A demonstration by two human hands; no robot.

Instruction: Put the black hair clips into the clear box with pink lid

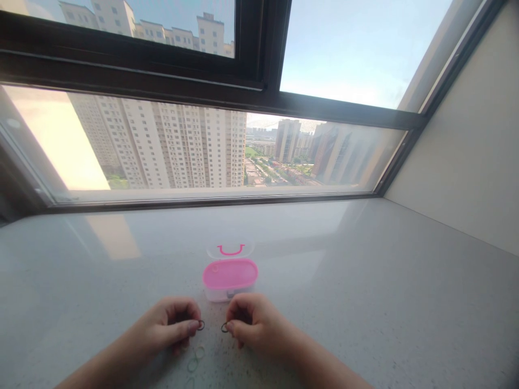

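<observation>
Both my hands rest on a pale speckled stone sill [365, 281], close together near its front edge. My left hand [172, 324] is curled, pinching a small dark ring [201, 324] between thumb and fingers. My right hand [251, 324] is curled too, pinching another small dark ring [224, 327]. The two rings sit a few centimetres apart. Just beyond the hands stands a small clear oval box with a pink inside [230, 279]. Its clear lid with a pink handle [231, 249] lies behind it. Two pale translucent rings [197, 358] lie on the sill below my left hand.
A large window with a dark frame [263, 92] runs along the back of the sill, with tall buildings outside. A beige wall [466, 156] closes the right side.
</observation>
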